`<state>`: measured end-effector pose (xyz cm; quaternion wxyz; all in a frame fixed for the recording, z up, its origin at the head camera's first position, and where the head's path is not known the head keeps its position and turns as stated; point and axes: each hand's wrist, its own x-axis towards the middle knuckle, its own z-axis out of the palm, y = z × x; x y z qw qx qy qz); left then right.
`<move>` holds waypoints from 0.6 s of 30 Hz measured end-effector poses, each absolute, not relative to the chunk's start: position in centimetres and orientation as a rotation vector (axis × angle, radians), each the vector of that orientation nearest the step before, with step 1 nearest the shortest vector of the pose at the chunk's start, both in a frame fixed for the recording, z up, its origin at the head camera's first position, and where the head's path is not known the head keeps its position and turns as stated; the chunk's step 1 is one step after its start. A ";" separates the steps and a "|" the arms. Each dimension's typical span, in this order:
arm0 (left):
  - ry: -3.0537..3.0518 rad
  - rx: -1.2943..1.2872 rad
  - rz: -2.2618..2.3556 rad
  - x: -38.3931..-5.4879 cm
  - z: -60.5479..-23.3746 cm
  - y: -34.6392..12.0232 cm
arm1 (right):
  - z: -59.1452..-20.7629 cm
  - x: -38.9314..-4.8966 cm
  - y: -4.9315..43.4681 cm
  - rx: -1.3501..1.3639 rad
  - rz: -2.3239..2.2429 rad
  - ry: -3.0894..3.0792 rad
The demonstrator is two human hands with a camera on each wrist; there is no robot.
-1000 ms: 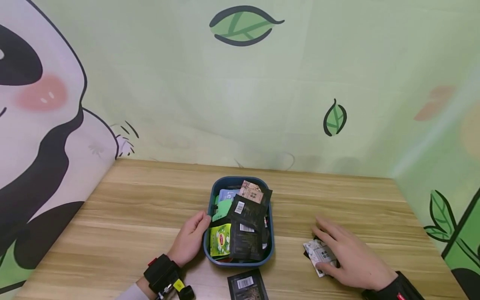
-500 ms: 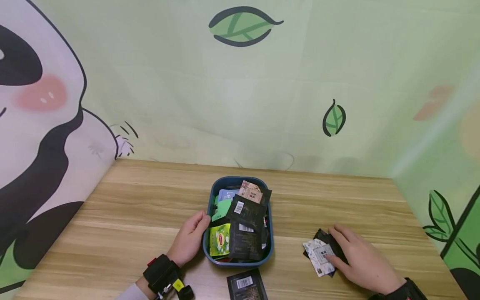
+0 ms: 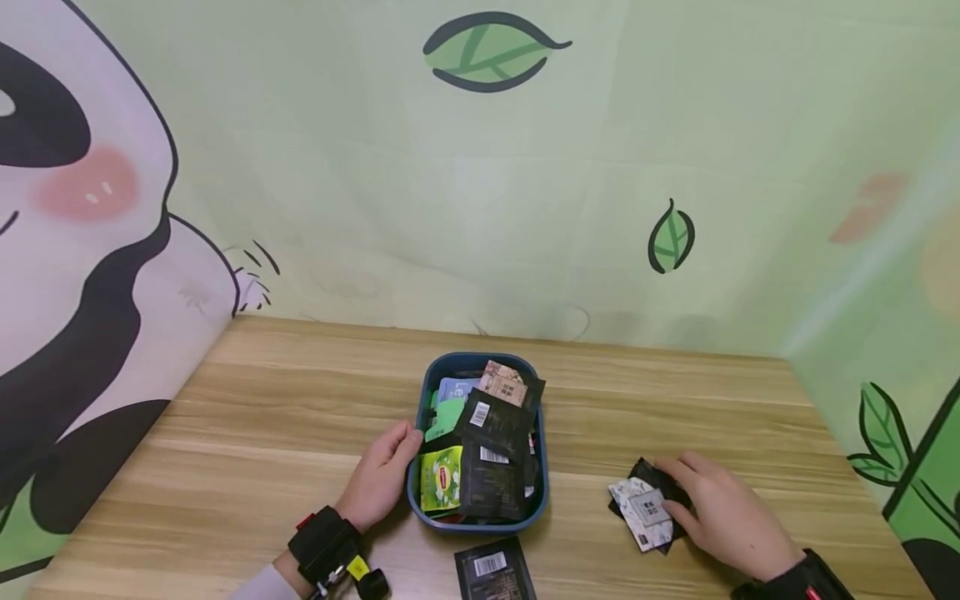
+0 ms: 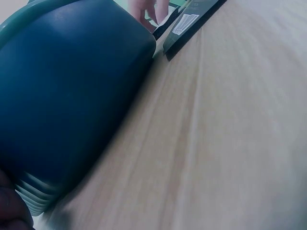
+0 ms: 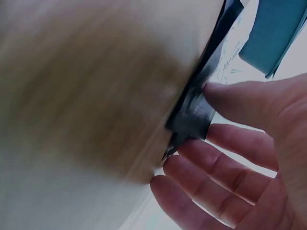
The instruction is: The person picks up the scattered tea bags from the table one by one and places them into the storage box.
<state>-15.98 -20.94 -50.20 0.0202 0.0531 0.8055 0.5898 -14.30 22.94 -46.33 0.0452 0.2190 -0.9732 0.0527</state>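
A dark blue plastic bin [image 3: 546, 492] stands mid-table, filled with tea bag sachets, including a green-yellow Lipton one [image 3: 440, 480] and black ones [image 3: 492, 421]. My left hand [image 3: 378, 475] grips the bin's left side, thumb and index finger together at the rim; its other fingers [image 4: 13, 208] show only partly in the left wrist view. To the bin's right lie a white patterned sachet [image 3: 643, 512] and black sachets. My right hand [image 3: 738, 517] pinches the right edge of a black tea sachet [image 3: 663, 482], with the thumb [image 5: 235, 98] on one face and fingers opposite.
A lone black sachet [image 3: 495, 570] with a barcode lies on the wooden table [image 3: 300, 392] in front of the bin. Behind the table hangs a green backdrop [image 3: 360, 183] with a cartoon panda and leaves.
My right hand has shifted right across the small pile, uncovering the white sachet. Its thumb has come off the white sachet to the black one's edge. The left hand and bin stay put.
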 end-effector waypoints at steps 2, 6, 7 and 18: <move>2.507 0.162 1.824 -16.0 -50.3 -20.9 | -46.3 -14.4 22.8 0.666 0.161 -2.981; 2.503 0.186 1.832 -16.1 -50.4 -20.9 | -46.4 -14.0 22.3 0.638 0.210 -3.000; 2.499 0.194 1.835 -16.0 -50.4 -20.8 | -46.4 -13.8 22.1 0.635 0.224 -3.001; 2.457 0.142 1.848 -16.0 -50.2 -21.0 | -46.2 -12.2 20.1 0.746 0.224 -3.003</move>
